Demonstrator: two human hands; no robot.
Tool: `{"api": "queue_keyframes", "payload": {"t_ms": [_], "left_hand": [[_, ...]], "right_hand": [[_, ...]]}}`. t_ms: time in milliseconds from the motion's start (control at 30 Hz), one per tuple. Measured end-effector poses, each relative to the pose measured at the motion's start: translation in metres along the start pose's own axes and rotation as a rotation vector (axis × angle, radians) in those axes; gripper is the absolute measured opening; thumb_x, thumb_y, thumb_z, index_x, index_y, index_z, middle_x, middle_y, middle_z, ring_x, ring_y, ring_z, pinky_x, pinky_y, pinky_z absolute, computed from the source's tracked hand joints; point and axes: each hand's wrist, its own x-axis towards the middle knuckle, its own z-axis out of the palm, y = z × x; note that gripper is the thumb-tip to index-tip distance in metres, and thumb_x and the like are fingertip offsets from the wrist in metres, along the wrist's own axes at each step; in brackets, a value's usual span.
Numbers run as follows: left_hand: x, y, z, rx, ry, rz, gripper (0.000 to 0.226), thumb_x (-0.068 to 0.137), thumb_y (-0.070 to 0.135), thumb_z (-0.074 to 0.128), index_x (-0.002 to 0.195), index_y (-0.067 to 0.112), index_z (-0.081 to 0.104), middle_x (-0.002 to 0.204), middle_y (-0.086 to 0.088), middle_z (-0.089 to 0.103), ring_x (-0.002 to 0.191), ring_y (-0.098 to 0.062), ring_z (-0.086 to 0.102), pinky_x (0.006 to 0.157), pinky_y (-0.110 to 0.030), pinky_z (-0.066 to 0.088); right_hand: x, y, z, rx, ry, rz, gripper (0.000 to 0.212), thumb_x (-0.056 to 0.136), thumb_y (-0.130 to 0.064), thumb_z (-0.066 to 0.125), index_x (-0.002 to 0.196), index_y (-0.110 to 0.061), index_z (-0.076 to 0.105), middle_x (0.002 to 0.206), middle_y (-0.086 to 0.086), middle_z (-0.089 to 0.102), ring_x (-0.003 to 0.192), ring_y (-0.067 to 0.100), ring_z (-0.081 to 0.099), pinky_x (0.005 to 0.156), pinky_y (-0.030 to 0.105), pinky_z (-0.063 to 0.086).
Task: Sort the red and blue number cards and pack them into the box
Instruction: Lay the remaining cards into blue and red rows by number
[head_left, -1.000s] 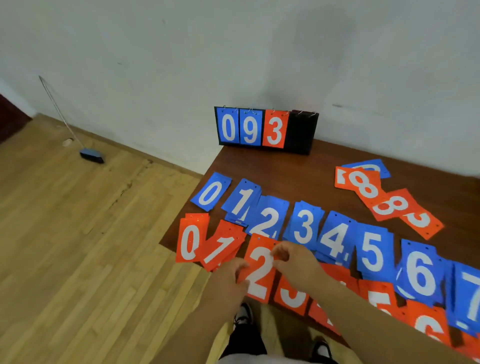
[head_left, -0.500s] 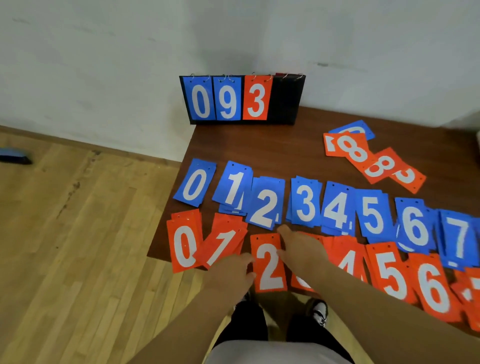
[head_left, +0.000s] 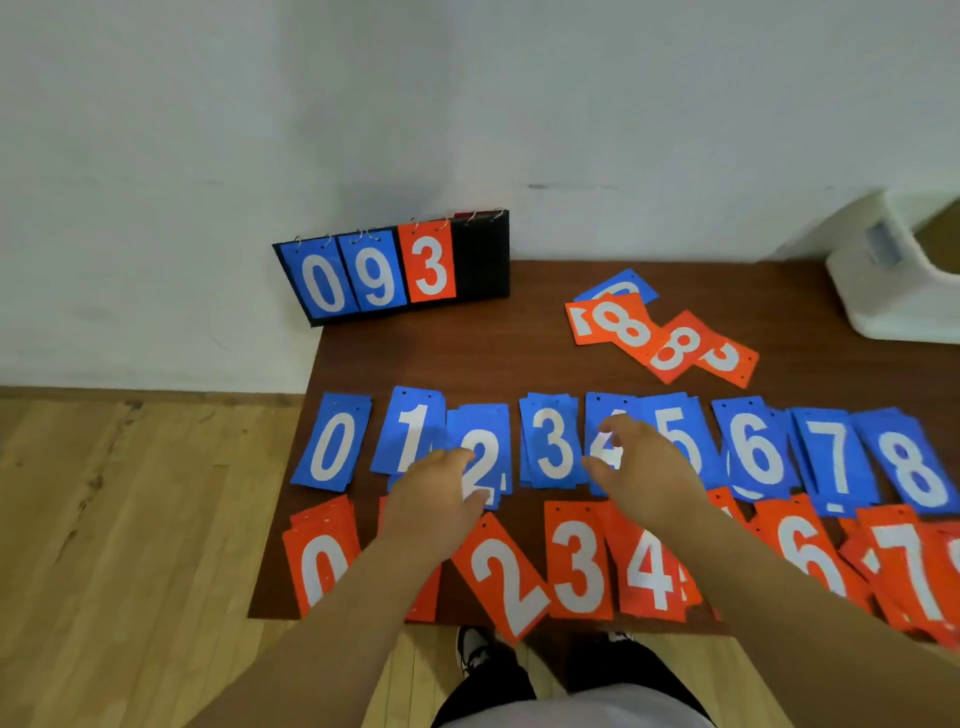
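Our left hand (head_left: 441, 499) lies over the blue 2 pile (head_left: 498, 421), its fingers (head_left: 457, 460) stretched out and the thumb spread a bit apart, touching the top card but holding nothing that we can see. Our right hand (head_left: 644, 473) sits over the blue 4 pile (head_left: 600, 410) with the fingers softly bent like a claw and the thumb apart, and it has picked up nothing either. The blue row (head_left: 756, 415) runs from 0 to 8 across the middle of the brown table (head_left: 441, 353), and the red row (head_left: 579, 561) lies just below it, closest to us. We think the job right now is to tidy the blue piles and gather them. To do that well, we should push each pile from both sides so the edges line up, then pinch the whole pile, not just the top card, because these thin cards look slippery and may fan out. We should keep blue with blue and go in number order. The red 2 (head_left: 501, 571) is tilted and pokes over the table edge, so a bump from our arm could knock it to the floor. A loose heap (head_left: 675, 348) of cards at the back is not sorted yet. The white box (head_left: 878, 306) waits at the far right corner, well apart from our hands, and a black stand (head_left: 480, 254) showing 0, 9, 3 leans by the wall
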Motion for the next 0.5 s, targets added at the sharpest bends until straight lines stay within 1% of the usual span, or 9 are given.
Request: {"api": "queue_keyframes", "payload": {"t_ms": [67,133,200,300,333,367,433,500], "left_hand": [[0.024,0.019,-0.002,0.012,-0.018,0.023,0.049,0.095,0.046,0.064,0.138,0.025,0.053,0.128,0.002,0.059,0.120,-0.020,0.056,0.095,-0.041,0.052],[0.049,0.042,-0.002,0.029,-0.035,0.031,0.054,0.095,0.047,0.064,0.143,0.026,0.049,0.136,0.002,0.055,0.125,-0.022,0.054,0.100,-0.042,0.050],[0.074,0.064,0.000,0.039,-0.025,0.045,0.057,0.094,0.048,0.064,0.145,0.029,0.047,0.139,0.003,0.053,0.127,-0.021,0.052,0.101,-0.042,0.050],[0.111,0.097,0.002,0.044,-0.021,0.056,0.058,0.093,0.048,0.065,0.145,0.031,0.047,0.138,0.006,0.052,0.128,-0.020,0.051,0.100,-0.041,0.050],[0.124,0.108,0.003,0.050,-0.024,0.056,0.058,0.093,0.048,0.065,0.145,0.031,0.046,0.137,0.006,0.052,0.127,-0.019,0.051,0.099,-0.041,0.051],[0.138,0.120,0.004,0.061,-0.024,0.054,0.057,0.093,0.049,0.065,0.144,0.032,0.046,0.135,0.006,0.052,0.126,-0.019,0.052,0.098,-0.041,0.051],[0.166,0.141,0.007,0.084,-0.026,0.047,0.057,0.092,0.050,0.066,0.143,0.032,0.047,0.133,0.007,0.053,0.124,-0.018,0.053,0.097,-0.041,0.052],[0.193,0.161,0.016,0.105,-0.041,0.046,0.058,0.092,0.051,0.066,0.143,0.032,0.047,0.134,0.006,0.053,0.123,-0.018,0.053,0.097,-0.040,0.052]], "right_hand": [[0.010,0.018,-0.019,0.047,0.046,0.039,0.053,0.091,-0.042,0.070,0.137,-0.021,0.054,0.133,0.004,0.060,0.112,0.023,0.062,0.088,0.036,0.051],[0.023,0.039,-0.038,0.084,0.072,0.081,0.054,0.091,-0.041,0.071,0.138,-0.020,0.054,0.135,0.004,0.059,0.114,0.025,0.061,0.086,0.034,0.048],[0.038,0.061,-0.056,0.099,0.091,0.097,0.051,0.090,-0.042,0.071,0.134,-0.022,0.055,0.129,0.004,0.059,0.107,0.025,0.064,0.081,0.034,0.049],[0.067,0.094,-0.082,0.111,0.095,0.106,0.041,0.089,-0.039,0.073,0.123,-0.021,0.060,0.118,0.000,0.064,0.093,0.025,0.066,0.077,0.039,0.054],[0.078,0.105,-0.091,0.113,0.099,0.128,0.044,0.088,-0.039,0.074,0.125,-0.020,0.060,0.120,0.001,0.063,0.095,0.026,0.067,0.079,0.041,0.056],[0.089,0.116,-0.099,0.109,0.103,0.160,0.049,0.086,-0.041,0.074,0.128,-0.020,0.059,0.125,0.003,0.062,0.101,0.028,0.066,0.083,0.043,0.057],[0.114,0.138,-0.113,0.109,0.104,0.224,0.056,0.083,-0.043,0.076,0.132,-0.022,0.058,0.131,0.006,0.059,0.109,0.029,0.063,0.086,0.043,0.056],[0.140,0.161,-0.122,0.129,0.082,0.253,0.053,0.081,-0.041,0.078,0.126,-0.020,0.061,0.125,0.008,0.060,0.105,0.030,0.063,0.084,0.040,0.055]]}}
